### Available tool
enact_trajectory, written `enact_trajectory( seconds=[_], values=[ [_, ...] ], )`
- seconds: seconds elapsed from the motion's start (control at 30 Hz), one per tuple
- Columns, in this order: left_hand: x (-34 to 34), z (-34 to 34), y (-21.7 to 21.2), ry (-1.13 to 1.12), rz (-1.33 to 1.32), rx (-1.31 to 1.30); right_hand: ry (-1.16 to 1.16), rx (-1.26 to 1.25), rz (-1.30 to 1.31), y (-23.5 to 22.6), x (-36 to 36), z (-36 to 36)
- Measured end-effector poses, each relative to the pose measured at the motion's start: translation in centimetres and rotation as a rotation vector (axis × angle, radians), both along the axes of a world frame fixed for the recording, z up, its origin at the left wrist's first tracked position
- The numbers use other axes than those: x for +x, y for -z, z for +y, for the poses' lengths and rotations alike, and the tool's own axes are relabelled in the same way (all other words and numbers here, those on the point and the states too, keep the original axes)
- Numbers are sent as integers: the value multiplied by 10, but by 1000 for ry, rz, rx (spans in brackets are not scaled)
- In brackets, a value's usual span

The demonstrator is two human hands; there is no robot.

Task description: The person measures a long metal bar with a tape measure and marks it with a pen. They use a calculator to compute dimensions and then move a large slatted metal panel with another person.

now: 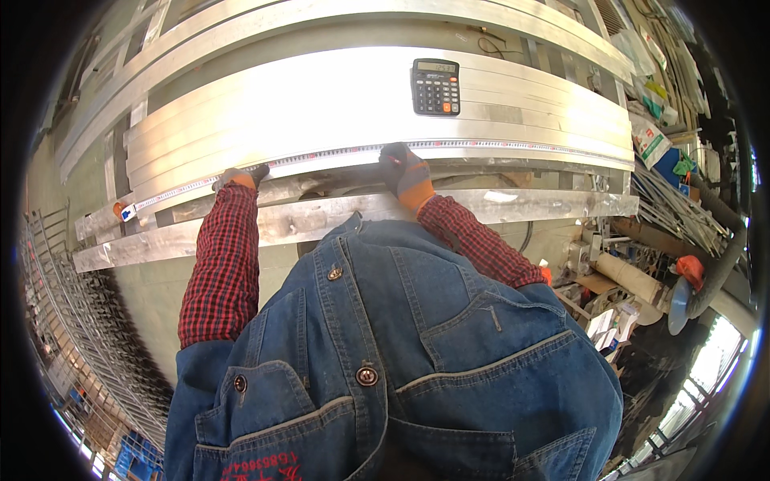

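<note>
A long white measuring tape lies stretched along the near edge of a row of shiny metal bars. Its blue-and-white end piece rests at the far left. My left hand, in a dark-fingered glove, is closed at the tape and the bars' near edge. Farther right, my right hand, in a grey and orange glove, is closed just at the tape. Its fingers are curled around something small that I cannot make out. A black calculator sits on the bars beyond my right hand.
Metal support beams run between my body and the bars. Another long beam crosses at the back. On the right are bundled thin rods, a cardboard roll and a grey hose. Metal racks stand at left.
</note>
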State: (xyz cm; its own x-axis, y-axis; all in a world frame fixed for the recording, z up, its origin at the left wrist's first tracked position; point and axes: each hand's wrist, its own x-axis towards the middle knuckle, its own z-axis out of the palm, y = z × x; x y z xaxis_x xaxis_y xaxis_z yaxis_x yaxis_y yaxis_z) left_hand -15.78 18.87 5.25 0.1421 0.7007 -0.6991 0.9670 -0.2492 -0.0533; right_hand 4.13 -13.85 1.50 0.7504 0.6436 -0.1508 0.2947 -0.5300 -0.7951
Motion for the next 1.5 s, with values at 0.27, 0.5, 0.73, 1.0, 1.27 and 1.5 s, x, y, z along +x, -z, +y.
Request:
enact_trajectory(
  seconds=[0.27,0.5,0.73,1.0,1.27,1.5],
  values=[
    [-9,11,25,-120,46,27,-15,-41,-6,-2,3,0],
    [-10,7,20,-157,43,16,1,-21,-7,3,4,5],
    [-10,10,20,-98,73,-22,-40,23,-49,8,7,2],
    [-20,24,56,-87,34,-15,-76,-15,-91,10,9,2],
    [-23,25,58,-65,27,-6,-108,9,-91,8,10,3],
    [-17,19,39,-67,44,-9,-116,-65,-82,4,10,3]
  ],
)
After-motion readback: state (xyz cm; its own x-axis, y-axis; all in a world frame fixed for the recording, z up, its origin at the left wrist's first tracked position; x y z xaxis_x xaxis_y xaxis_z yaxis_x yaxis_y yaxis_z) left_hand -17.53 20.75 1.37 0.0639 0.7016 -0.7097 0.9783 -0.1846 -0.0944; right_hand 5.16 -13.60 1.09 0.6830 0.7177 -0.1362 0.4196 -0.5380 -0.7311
